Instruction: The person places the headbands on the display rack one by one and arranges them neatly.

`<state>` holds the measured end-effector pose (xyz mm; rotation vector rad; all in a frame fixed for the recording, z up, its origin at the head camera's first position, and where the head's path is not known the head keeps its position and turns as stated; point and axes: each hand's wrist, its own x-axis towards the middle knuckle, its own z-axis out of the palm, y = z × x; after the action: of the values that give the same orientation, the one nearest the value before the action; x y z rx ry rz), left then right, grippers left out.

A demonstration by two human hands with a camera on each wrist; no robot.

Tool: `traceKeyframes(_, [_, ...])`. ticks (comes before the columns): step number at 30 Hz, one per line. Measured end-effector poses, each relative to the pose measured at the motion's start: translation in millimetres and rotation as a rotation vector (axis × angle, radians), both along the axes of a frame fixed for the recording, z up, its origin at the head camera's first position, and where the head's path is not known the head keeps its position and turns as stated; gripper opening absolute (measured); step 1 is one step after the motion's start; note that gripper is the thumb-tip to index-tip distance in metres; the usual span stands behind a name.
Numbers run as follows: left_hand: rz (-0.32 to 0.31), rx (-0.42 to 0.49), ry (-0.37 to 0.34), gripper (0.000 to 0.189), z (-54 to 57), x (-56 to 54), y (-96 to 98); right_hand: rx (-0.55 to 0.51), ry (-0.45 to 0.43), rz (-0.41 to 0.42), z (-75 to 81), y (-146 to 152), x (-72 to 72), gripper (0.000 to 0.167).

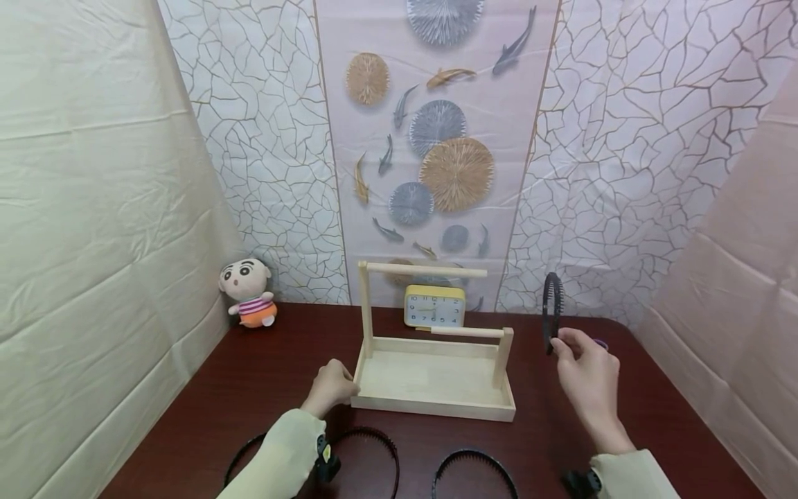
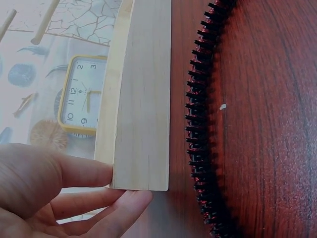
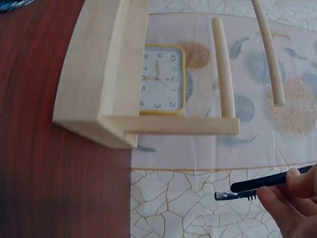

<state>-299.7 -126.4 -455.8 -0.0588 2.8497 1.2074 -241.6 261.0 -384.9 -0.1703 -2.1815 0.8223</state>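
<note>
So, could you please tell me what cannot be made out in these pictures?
Head view: part of the purple thing, behind the right hand.
Head view: part of the leftmost headband, under the left sleeve.
Head view: the lower right headband's ends, cut off by the bottom edge.
Left wrist view: part of the clock, behind the wooden tray.

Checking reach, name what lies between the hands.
In the head view: the pale wooden rectangular tray, then the black toothed headband pinched by the right hand.
</note>
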Motion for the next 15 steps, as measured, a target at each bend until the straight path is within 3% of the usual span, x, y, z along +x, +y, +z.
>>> traceKeyframes(4, [0.004, -0.009, -0.013, 0.030, 0.0, -0.3, 1.3, -0.023, 0.046, 0.012, 1.8, -7.6, -7.6, 0.014])
traceKeyframes(10, [-0.007, 0.008, -0.031, 0.007, 0.4, -1.4, 1.2, -0.021, 0.079, 0.036, 7.9, -16.0, -19.7, 0.014])
traceKeyframes(15, [0.015, 0.014, -0.031, 0.006, 1.3, -2.8, 0.5, -0.007, 0.115, 0.069, 16.0, -25.8, -33.7, 0.012])
